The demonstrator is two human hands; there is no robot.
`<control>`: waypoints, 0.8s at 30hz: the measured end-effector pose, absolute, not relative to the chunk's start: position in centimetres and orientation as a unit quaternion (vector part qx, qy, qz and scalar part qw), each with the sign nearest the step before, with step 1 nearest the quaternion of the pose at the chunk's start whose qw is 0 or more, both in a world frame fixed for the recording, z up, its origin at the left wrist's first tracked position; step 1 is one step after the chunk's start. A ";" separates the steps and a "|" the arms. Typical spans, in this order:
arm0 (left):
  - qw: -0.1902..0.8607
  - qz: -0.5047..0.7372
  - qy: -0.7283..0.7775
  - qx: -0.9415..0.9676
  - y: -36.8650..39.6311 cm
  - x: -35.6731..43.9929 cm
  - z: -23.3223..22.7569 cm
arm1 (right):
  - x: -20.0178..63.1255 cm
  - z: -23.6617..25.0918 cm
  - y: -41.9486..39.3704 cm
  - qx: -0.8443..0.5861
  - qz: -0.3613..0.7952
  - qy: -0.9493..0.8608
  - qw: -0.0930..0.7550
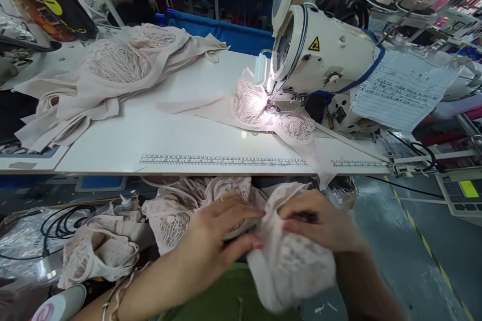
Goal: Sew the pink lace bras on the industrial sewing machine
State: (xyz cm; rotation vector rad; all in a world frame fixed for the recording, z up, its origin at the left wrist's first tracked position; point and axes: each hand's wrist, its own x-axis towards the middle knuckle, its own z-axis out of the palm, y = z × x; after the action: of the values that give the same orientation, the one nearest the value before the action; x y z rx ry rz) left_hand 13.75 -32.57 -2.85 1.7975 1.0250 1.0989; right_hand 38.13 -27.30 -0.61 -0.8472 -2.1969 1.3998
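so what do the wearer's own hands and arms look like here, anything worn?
Both forearms are bare, no sleeves or gloves. The left hand has pink-painted nails; thin bangles circle the left wrist. The right hand also shows a pink nail, with no bracelet or watch visible. Motion blur hides finer detail such as rings.

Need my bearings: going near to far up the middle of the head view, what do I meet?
Hands on the lace piece → table edge ruler → lace piece under the needle → sewing machine → blue bin.

Garment factory floor, industrial sewing machine (324, 55), lace fabric pile (113, 65), ruled worktable (169, 135)
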 end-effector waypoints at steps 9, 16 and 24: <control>0.287 0.440 0.489 0.697 -31.9 15.3 -7.6 | 34.8 -6.3 -29.9 -0.358 0.340 -0.829 0.264; 0.360 0.469 0.499 0.633 -31.9 15.1 -7.0 | 35.9 -8.5 -29.7 -0.401 -0.045 -0.867 0.291; 0.563 0.438 0.474 0.516 -31.1 12.6 -6.8 | 38.0 -5.7 -28.1 -0.297 0.377 -0.836 0.268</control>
State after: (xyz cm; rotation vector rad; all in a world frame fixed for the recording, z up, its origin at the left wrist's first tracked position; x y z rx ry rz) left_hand 12.61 -31.09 -6.85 1.2136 1.1160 1.0311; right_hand 38.04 -28.12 -5.74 -0.8013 -2.2545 1.0160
